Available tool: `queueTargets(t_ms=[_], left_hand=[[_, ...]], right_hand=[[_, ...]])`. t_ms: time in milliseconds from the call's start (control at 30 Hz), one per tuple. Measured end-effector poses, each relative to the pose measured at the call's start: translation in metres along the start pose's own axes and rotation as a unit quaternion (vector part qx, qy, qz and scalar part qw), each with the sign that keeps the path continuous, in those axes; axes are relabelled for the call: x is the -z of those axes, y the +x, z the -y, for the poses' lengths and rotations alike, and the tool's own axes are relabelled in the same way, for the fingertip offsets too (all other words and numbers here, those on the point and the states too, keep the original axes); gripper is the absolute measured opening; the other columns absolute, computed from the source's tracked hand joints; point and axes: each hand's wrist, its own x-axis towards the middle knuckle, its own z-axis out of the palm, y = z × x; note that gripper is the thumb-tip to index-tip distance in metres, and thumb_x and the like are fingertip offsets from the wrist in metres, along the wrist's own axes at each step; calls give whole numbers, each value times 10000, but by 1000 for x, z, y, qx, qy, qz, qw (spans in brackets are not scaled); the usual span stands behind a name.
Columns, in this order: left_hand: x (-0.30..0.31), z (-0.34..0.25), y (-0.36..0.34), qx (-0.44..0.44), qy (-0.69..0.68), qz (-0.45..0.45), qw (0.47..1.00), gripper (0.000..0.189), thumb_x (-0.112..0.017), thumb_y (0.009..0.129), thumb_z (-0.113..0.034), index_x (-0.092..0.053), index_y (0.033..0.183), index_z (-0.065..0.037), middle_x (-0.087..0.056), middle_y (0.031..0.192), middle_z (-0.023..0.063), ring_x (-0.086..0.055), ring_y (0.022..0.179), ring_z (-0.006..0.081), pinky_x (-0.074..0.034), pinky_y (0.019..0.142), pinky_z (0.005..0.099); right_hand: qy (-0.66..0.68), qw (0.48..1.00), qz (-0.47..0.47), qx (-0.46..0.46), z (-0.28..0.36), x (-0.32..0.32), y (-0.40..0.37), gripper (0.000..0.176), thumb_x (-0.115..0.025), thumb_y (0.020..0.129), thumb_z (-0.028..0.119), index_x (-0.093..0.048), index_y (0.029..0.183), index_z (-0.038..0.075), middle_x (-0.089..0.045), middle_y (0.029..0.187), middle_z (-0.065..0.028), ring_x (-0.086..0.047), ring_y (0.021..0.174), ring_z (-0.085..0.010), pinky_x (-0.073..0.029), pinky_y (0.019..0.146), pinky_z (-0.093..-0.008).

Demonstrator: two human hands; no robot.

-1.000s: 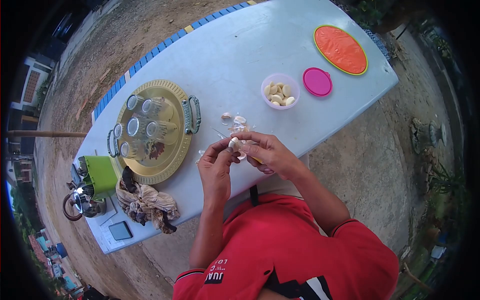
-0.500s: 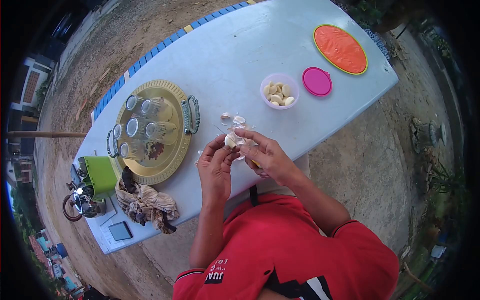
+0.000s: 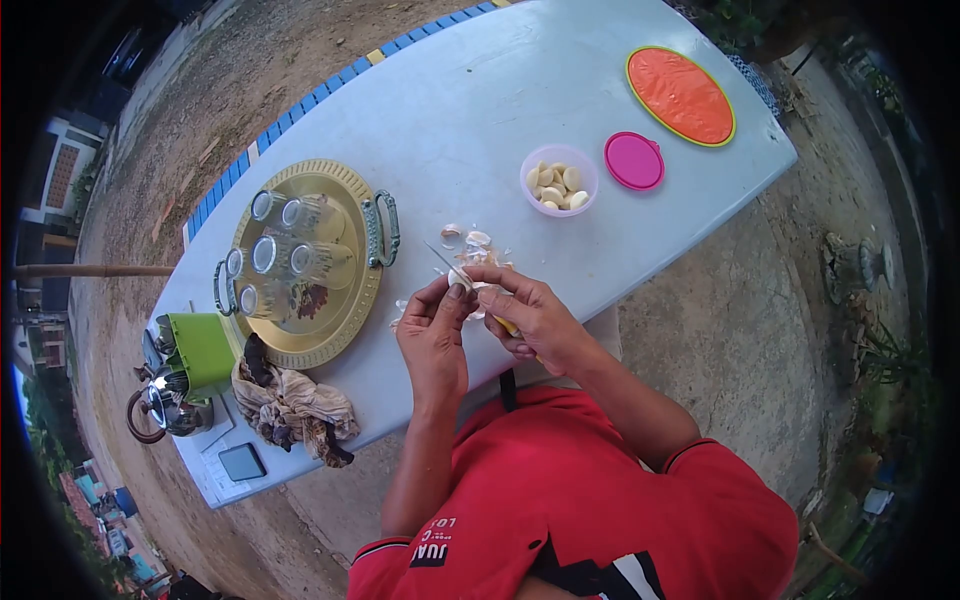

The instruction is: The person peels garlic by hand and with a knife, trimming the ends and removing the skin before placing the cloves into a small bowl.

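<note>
Between the thumb and fingers of my left hand (image 3: 434, 335) is a pale garlic clove (image 3: 458, 279), mostly hidden by the fingertips. My right hand (image 3: 533, 318) is closed around the yellow handle of a small knife (image 3: 441, 256). The blade points up and to the left, passing against the clove. My right index finger reaches over to the clove too. Loose garlic skins (image 3: 478, 240) lie on the table just beyond both hands. Farther off, a translucent bowl (image 3: 526, 189) holds several peeled cloves (image 3: 559, 186).
A gold tray (image 3: 350, 320) with several upturned glasses (image 3: 268, 254) stands left. Near it are a crumpled cloth (image 3: 295, 405), a phone (image 3: 242, 462), a green container (image 3: 200, 350) and a metal kettle (image 3: 178, 405). A pink lid (image 3: 634, 161) and an orange oval piece (image 3: 680, 96) lie right.
The knife blade has swung up and now shows more clearly above the clove. My left thumb has shifted over the clove, covering more of it. More of the yellow handle shows.
</note>
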Motion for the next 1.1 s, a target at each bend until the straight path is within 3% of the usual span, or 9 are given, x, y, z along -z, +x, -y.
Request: queueTargets(t_ms=[267, 367, 467, 533, 633, 867, 967, 1033, 1100], left_hand=[[-2, 0, 0, -12, -7, -3, 1000, 165, -629, 920, 16, -592, 1080, 29, -668, 1036, 139, -678, 931, 199, -567, 859, 329], [0, -1, 1, -20, 13, 5, 1000, 163, -630, 916, 20, -593, 1075, 33, -670, 1025, 140, -679, 930, 206, -572, 843, 338], [1, -1, 2, -20, 14, 5, 1000, 161, -631, 916, 15, -595, 1071, 34, -672, 1019, 143, -686, 915, 219, -574, 833, 346], [0, -4, 1, -10, 8, 16, 1000, 156, -629, 919, 10, -596, 1070, 35, -673, 1019, 144, -690, 905, 223, -576, 826, 339], [0, -3, 1, 11, -10, 24, 1000, 162, -622, 926, 0, -592, 1081, 38, -674, 1019, 146, -698, 888, 228, -579, 815, 321], [3, -5, 2, 65, -64, 54, 994, 272, -604, 942, -23, -548, 1200, 38, -675, 1035, 141, -693, 916, 208, -573, 820, 287], [-1, -8, 2, 78, -57, 34, 995, 264, -619, 936, -20, -565, 1182, 60, -672, 1034, 154, -692, 887, 220, -573, 816, 306], [2, -6, 3, 77, -43, 38, 995, 269, -609, 943, -32, -568, 1198, 43, -675, 1039, 140, -687, 901, 207, -563, 821, 305], [4, -6, 4, 77, -29, 45, 996, 274, -600, 950, -44, -572, 1214, 25, -679, 1044, 126, -682, 914, 194, -554, 825, 304]], right_hand=[[8, 1000, 5, -4, 2, 5, 1, 377, -526, 1017, 239, -546, 1379, 136, -478, 646, 37, -344, 442, -10, -249, 367, -183], [61, 996, -3, -65, 9, 8, 1, 397, -518, 1019, 247, -532, 1402, 145, -479, 658, 35, -333, 437, -15, -239, 363, -183], [95, 991, 6, -90, 12, 15, 1, 336, -532, 1010, 279, -586, 1296, 111, -475, 662, 33, -317, 426, -12, -217, 354, -183], [120, 985, 10, -126, 14, 19, 1, 256, -551, 998, 322, -594, 1108, 94, -474, 661, 32, -304, 416, -7, -195, 344, -183], [126, 984, 12, -129, 14, 23, 2, 236, -563, 989, 344, -542, 979, 108, -484, 667, 30, -305, 409, -2, -186, 336, -183], [159, 975, 14, -154, 15, 24, 3, 248, -572, 984, 351, -544, 976, 105, -482, 669, 32, -314, 410, 6, -187, 332, -176], [120, 984, 8, -131, 12, 20, 2, 269, -567, 991, 315, -616, 1089, 70, -475, 663, 36, -306, 418, 0, -199, 340, -183], [-20, 999, -32, -18, 9, 11, 0, 336, -548, 1005, 271, -631, 1258, 68, -467, 654, 42, -303, 436, -10, -215, 356, -192], [-43, 999, -14, -14, 12, 11, -2, 346, -540, 1009, 260, -618, 1297, 83, -464, 651, 44, -305, 444, -15, -221, 362, -195]])
